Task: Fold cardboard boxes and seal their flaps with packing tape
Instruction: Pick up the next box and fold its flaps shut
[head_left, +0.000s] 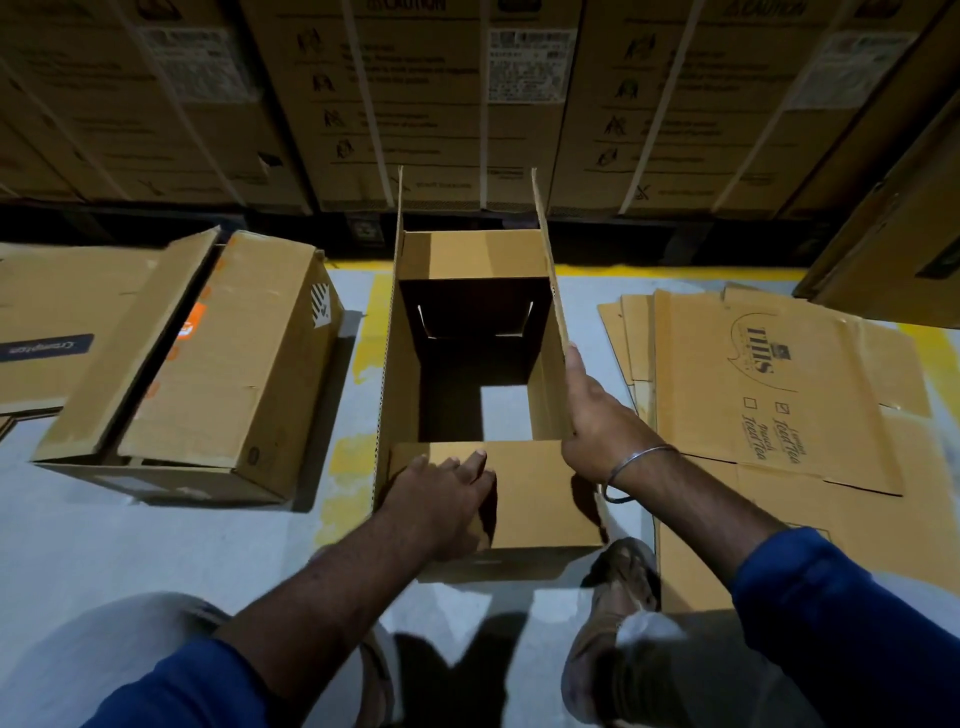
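An open brown cardboard box (400, 374) stands on the floor in front of me, its two long side flaps upright. The floor shows through a gap in its bottom. My left hand (441, 499) lies flat on the near short flap (540, 493), pressing it inward over the opening. My right hand (597, 415) holds the near end of the upright right flap (550, 280), fingers straight along its outer face and the thumb hidden behind it. The far short flap (472, 254) is folded down a little. No tape is in view.
A closed box (218, 374) lies on its side to the left, over flat cardboard (62, 322). A stack of flattened printed boxes (779, 395) lies to the right. Strapped cartons (415, 104) line the back. My feet (618, 613) stand just behind the box.
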